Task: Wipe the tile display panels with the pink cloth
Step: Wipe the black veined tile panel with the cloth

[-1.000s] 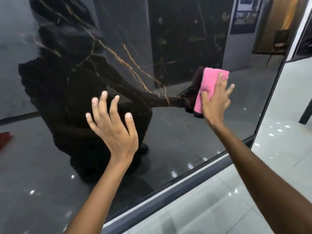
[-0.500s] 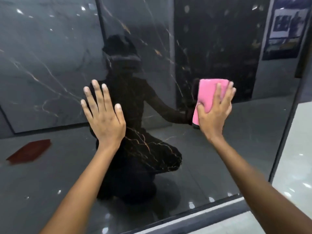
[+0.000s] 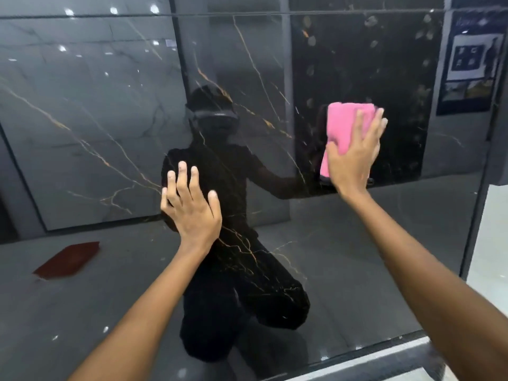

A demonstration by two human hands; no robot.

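Both forearms reach up and forward from the bottom edge of the view toward a glossy dark surface. The left hand [image 3: 192,207] lies flat against the tile panel [image 3: 357,243], fingers straight and slightly spread, pointing up and a little left, gripping nothing. The right hand [image 3: 354,155] is higher and further right, its palm pressing the pink cloth [image 3: 346,122] against the same panel; the fingers run straight up across the cloth toward the upper right, with the thumb spread off to the left along the cloth's lower edge. It presses rather than clutches.

The cloth is folded into a thick oblong pad. Its long axis stands nearly upright, leaning slightly so the top sits further right than the bottom. The upper half shows above the fingers, and a strip shows at the left of the palm; the rest is hidden under the hand. It is a bright, even pink with a soft, fuzzy look.

The panel is polished black with thin gold and white veins running diagonally. It mirrors a kneeling person, a dark red flat object [image 3: 68,259] on the floor, and ceiling lights. A pale frame strip [image 3: 384,358] runs along its bottom edge, and a seam crosses near the top.
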